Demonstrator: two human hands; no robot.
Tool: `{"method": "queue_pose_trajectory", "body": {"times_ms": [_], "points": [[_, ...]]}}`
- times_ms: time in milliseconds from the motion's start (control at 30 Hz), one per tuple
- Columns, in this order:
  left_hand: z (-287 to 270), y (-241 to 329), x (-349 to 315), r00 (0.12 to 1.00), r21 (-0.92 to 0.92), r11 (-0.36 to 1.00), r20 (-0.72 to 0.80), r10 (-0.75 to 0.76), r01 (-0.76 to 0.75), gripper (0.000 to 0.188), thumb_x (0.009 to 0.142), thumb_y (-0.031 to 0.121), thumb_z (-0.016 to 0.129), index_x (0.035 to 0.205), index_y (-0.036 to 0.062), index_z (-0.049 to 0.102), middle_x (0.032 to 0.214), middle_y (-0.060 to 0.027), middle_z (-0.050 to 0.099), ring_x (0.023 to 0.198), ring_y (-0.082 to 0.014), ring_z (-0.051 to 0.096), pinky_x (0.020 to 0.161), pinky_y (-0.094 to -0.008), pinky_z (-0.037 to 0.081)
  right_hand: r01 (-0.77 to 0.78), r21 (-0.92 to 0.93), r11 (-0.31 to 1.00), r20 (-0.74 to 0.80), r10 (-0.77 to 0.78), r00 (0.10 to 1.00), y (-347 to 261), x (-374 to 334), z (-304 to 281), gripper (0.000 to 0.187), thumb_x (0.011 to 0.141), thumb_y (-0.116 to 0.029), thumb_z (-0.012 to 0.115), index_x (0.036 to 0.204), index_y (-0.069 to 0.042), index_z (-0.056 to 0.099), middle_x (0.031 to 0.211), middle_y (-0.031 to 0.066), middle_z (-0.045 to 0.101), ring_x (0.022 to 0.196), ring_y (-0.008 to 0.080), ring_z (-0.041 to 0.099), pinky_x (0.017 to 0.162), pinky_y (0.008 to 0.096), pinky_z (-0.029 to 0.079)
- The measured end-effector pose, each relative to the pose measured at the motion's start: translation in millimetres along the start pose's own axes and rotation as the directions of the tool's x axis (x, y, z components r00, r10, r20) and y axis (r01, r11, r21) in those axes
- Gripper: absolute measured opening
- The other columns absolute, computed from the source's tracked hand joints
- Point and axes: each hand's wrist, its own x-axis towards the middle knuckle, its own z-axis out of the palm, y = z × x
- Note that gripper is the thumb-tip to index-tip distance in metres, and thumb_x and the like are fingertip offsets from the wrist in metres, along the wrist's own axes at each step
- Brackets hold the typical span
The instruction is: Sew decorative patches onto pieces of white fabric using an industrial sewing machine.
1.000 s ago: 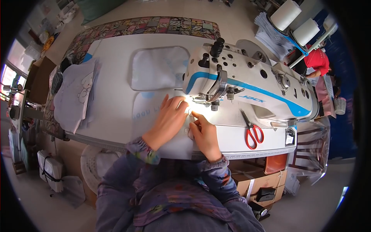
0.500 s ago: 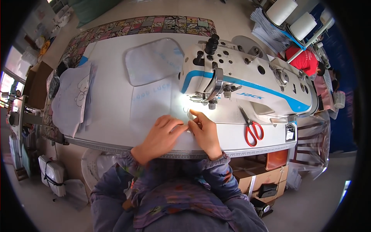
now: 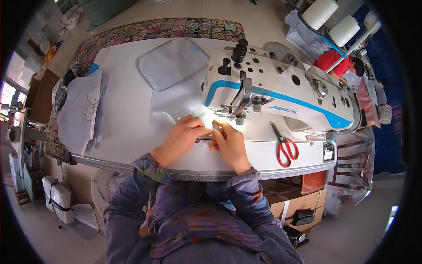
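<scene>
A clear plastic sheet (image 3: 169, 108) lies in front of the white sewing machine (image 3: 281, 94), one part of it bent up in a curve. Its near edge runs under my fingers, just short of the lit needle area. My left hand (image 3: 184, 135) is closed in a pinch on that edge. Close beside it, my right hand (image 3: 230, 145) pinches the same edge with thumb and forefinger, the fingertips of both hands nearly meeting. Farther back rests a rounded, see-through panel with grey edging (image 3: 173, 64). Exactly what lies between the fingertips is partly hidden.
Red-handled scissors (image 3: 286, 149) lie right of my hands. At the left is a stack of pale shaped pieces (image 3: 81, 114) with a cartoon drawing. White thread cones (image 3: 321, 13) stand at the upper right, near a person in red (image 3: 332, 61). A ruler strip (image 3: 198, 175) lines the table's front edge.
Both hands have moved slightly away from me, toward the machine. The clear sheet has bent up, and the edged panel has shifted a little left and turned. The person in red has moved.
</scene>
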Motion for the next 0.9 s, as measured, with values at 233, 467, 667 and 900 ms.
{"method": "queue_pose_trajectory", "body": {"times_ms": [233, 467, 667, 900], "points": [[-3.3, -13.7, 19.0, 0.998, 0.111, 0.993, 0.052, 0.031, -0.037, 0.035, 0.081, 0.001, 0.065, 0.113, 0.0106, 0.075, 0.099, -0.0024, 0.065, 0.092, -0.0268, 0.059, 0.082, -0.0368, 0.054, 0.026, -0.103, 0.994, 0.053, -0.021, 0.998, -6.1, 2.5, -0.9, 0.039, 0.104, -0.006, 0.058, 0.141, 0.006, 0.057, 0.073, 0.0075, 0.065, 0.058, 0.0137, 0.068, 0.054, 0.0272, 0.056], [1.8, -17.6, 25.1, 0.997, 0.247, 0.967, 0.073, 0.040, -0.057, 0.030, 0.081, 0.006, 0.065, 0.111, 0.0067, 0.070, 0.103, -0.0052, 0.059, 0.101, -0.0251, 0.060, 0.090, -0.0363, 0.054, 0.005, -0.132, 0.991, 0.076, 0.005, 0.997, -8.3, 3.2, 0.0, 0.040, 0.104, -0.007, 0.055, 0.142, 0.007, 0.054, 0.072, 0.0084, 0.065, 0.056, 0.0149, 0.068, 0.051, 0.0283, 0.054], [28.7, 21.0, 24.7, 0.988, 0.415, 0.900, 0.006, -0.152, 0.136, 0.026, 0.079, 0.005, 0.067, 0.104, 0.0003, 0.068, 0.104, -0.0114, 0.059, 0.100, -0.0284, 0.063, 0.084, -0.0365, 0.058, -0.004, -0.156, 0.988, 0.048, 0.012, 0.999, -16.8, -1.1, -4.7, 0.035, 0.104, -0.007, 0.056, 0.137, 0.006, 0.058, 0.073, 0.0083, 0.067, 0.055, 0.0149, 0.067, 0.051, 0.0288, 0.053], [-7.9, -8.5, 51.8, 0.793, 0.120, 0.955, 0.533, -0.293, 0.272, 0.031, 0.091, 0.009, 0.063, 0.121, 0.0050, 0.064, 0.123, -0.0149, 0.062, 0.098, -0.0372, 0.067, 0.080, -0.0462, 0.058, 0.038, -0.236, 0.971, -0.137, -0.072, 0.988, -6.0, -36.1, -55.3, 0.032, 0.103, -0.004, 0.060, 0.134, 0.000, 0.065, 0.074, 0.0053, 0.066, 0.061, 0.0101, 0.067, 0.055, 0.0260, 0.053]]}}
